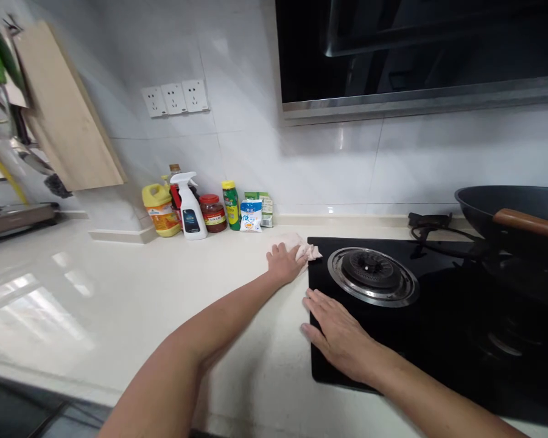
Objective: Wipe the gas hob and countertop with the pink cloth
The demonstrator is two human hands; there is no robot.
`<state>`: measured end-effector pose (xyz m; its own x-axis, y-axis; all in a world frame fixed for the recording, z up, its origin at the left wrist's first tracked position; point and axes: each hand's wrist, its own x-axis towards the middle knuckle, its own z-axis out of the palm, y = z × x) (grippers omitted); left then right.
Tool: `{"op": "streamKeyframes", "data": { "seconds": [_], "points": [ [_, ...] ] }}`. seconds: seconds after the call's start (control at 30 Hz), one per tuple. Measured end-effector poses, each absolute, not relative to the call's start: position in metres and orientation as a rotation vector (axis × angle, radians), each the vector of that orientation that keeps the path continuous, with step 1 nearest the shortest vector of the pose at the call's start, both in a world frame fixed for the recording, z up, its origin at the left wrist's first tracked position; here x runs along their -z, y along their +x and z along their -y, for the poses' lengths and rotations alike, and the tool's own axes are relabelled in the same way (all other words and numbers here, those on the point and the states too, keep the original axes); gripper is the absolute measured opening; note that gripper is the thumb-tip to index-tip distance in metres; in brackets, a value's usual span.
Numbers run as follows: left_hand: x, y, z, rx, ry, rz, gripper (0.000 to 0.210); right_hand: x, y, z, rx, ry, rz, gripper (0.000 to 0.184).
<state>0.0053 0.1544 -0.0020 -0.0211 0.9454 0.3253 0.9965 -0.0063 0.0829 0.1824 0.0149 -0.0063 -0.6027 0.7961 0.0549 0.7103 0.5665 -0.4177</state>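
Observation:
A pale pink cloth (311, 251) lies bunched on the counter, its tip overlapping the back left corner of the black gas stove (351, 359). My left hand (284, 265) presses down on this cloth with the fingers curled over it, and part of the cloth is hidden under the palm. My right hand (335, 334) rests on the stove's left edge, fingers stretched out and holding nothing. Just beyond its fingertips sits the round burner (373, 274) with a shiny metal ring.
Against the wall stand a white spray bottle (190, 210), a yellow jug (161, 213), a red-lidded jar (213, 214), a green bottle (231, 207) and small packets (251, 216). A wok (506, 204) with a wooden handle occupies the right. Above hangs a dark range hood (415, 55).

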Motion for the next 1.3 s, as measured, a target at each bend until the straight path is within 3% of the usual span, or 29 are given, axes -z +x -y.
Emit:
{"op": "streamKeyframes", "data": {
  "seconds": [0.1,0.3,0.43,0.57,0.7,0.9,1.13,1.2,1.3],
  "points": [
    [0.004,0.002,-0.124,0.4,-2.113,2.064,0.056,0.01,0.184,-0.024,-0.499,-1.272,2.504,0.07],
    [0.005,-0.004,-0.03,0.336,-2.304,2.006,0.061,0.008,0.188,-0.041,-0.243,-1.092,2.217,0.048],
    [-0.006,-0.01,0.003,0.441,-2.495,2.018,0.084,-0.013,0.179,-0.037,-0.22,-1.019,2.381,0.045],
    [-0.026,-0.026,-0.007,0.497,-2.633,2.076,0.115,-0.03,0.159,-0.042,-0.453,-0.862,2.668,0.056],
    [-0.037,-0.042,-0.024,0.406,-2.814,1.951,0.121,-0.026,0.145,-0.061,-0.504,-0.872,2.698,0.063],
    [-0.029,-0.057,-0.024,0.476,-3.036,1.837,0.147,-0.016,0.139,-0.07,-0.431,-0.956,2.8,0.084],
    [-0.022,-0.07,-0.027,0.682,-3.164,1.578,0.152,-0.026,0.134,-0.087,-0.75,-0.884,2.856,0.109],
    [-0.021,-0.071,-0.028,0.679,-3.158,1.574,0.152,-0.025,0.13,-0.099,-0.813,-0.848,2.835,0.105],
    [-0.022,-0.073,-0.03,0.68,-3.098,1.585,0.142,-0.019,0.116,-0.12,-0.678,-0.896,2.783,0.076]
  ]
}}
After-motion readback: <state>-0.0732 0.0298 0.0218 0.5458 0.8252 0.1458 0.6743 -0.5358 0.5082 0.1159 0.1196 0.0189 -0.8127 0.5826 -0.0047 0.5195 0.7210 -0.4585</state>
